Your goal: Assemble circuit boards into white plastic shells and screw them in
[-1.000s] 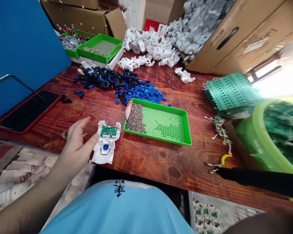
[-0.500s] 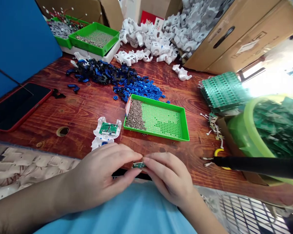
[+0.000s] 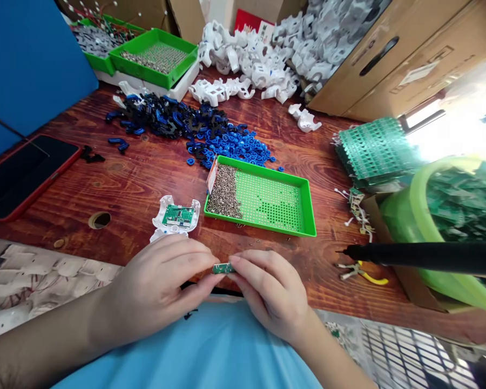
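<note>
A small green circuit board (image 3: 223, 268), thin and oblong, is pinched between the fingers of the left hand (image 3: 166, 283) and right hand (image 3: 273, 294) above the near edge of the grained, reddish-brown wooden worktop (image 3: 263, 273). Beyond lie an open, curved white plastic shell (image 3: 177, 215) and a perforated green tray (image 3: 267, 204), partly filled with tiny metallic screws (image 3: 224, 193).
</note>
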### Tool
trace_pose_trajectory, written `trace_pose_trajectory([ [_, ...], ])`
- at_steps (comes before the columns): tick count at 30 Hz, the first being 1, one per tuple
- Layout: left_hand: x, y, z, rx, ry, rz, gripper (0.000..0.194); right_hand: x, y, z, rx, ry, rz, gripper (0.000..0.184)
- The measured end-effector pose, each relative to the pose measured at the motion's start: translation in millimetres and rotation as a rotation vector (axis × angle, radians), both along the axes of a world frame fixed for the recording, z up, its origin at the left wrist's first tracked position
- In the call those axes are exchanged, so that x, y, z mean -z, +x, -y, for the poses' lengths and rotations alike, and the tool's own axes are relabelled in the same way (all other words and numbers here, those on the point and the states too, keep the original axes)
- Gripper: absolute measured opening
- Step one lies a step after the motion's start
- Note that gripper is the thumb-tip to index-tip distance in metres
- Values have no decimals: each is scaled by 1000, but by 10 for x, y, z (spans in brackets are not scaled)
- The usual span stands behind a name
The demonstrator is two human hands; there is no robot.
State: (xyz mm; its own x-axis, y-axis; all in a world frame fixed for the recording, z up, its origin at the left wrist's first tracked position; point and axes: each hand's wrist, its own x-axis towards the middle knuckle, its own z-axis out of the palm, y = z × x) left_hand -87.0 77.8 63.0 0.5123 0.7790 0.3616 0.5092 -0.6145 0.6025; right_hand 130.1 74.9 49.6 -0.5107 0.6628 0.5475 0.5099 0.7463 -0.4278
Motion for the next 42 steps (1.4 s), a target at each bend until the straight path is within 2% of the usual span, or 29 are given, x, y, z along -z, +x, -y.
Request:
trace_pose_trajectory([
  [5,21,22,-34,9,31,50,17,11,0,-3,-6,1,-2,29],
  [10,46,31,-37,-4,35,43,15,42,-12,-23,9,-10,-20,29],
  [13,8,-31,-77,52,-49,-15,14,59,-16,-42,-9,-34,-21,30],
  [15,-45,-158,-186,55,-162,-125,23,71,1,-53,4,-66,-12,31],
  [17,-106,-374,-387,-96,-277,-239,44,93,40,-60,52,-105,-3,32],
  [18,-133,-512,-518,-257,-324,-265,42,109,65,-63,79,-123,3,33],
  [19,-154,-664,-662,-476,-324,-314,43,126,92,-64,102,-138,10,34],
  [20,-166,-823,-811,-618,-282,-349,48,145,119,-64,117,-151,18,35],
  [22,-157,-1124,-1097,-785,-219,-402,49,180,162,-63,127,-169,24,35],
  [24,-102,-1346,-1333,-827,-220,-451,41,205,178,-63,116,-188,28,33],
  [26,-9,-1455,-1511,-837,-251,-495,37,213,166,-64,100,-213,33,30],
  [31,222,-1406,-1774,-892,-318,-504,41,177,88,-66,89,-245,48,28],
  [34,255,-1347,-1810,-869,-328,-444,40,144,66,-63,91,-249,42,29],
  [37,174,-1276,-1701,-825,-313,-348,41,111,63,-63,94,-284,-23,29],
  [39,68,-1181,-1530,-780,-304,-270,48,90,65,-68,99,-312,-83,29],
  [42,-94,-937,-1151,-679,-333,-124,60,65,67,-89,127,-401,-173,30],
])
